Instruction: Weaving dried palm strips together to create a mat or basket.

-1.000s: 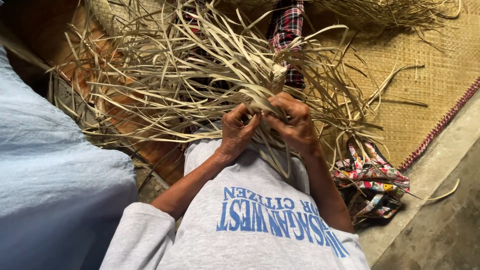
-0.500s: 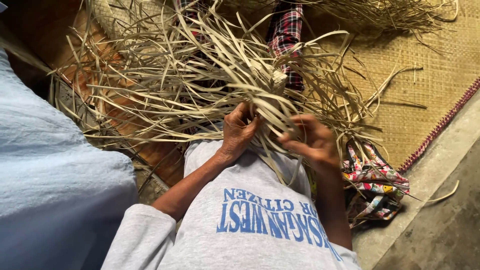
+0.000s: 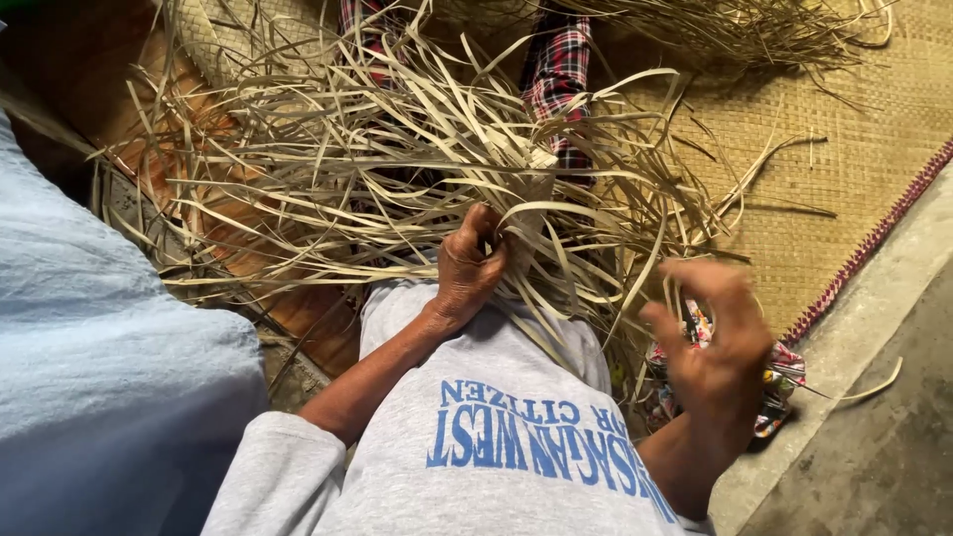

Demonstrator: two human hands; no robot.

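Since the earlier frame the right hand (image 3: 713, 342) has let go and swung out to the right, away from the bundle of pale dried leaf strips (image 3: 397, 169); it hangs open and blurred, fingers spread, holding nothing, above a crumpled floral cloth (image 3: 779, 382). The left hand (image 3: 472, 263) stays closed around the gathered base of the strips, which fan up and away from it over the woven straw mat (image 3: 794, 199). To do this step well, the left grip should probably stay firm at the base so the strips do not slip apart, while the free hand picks one loose strip at a time.
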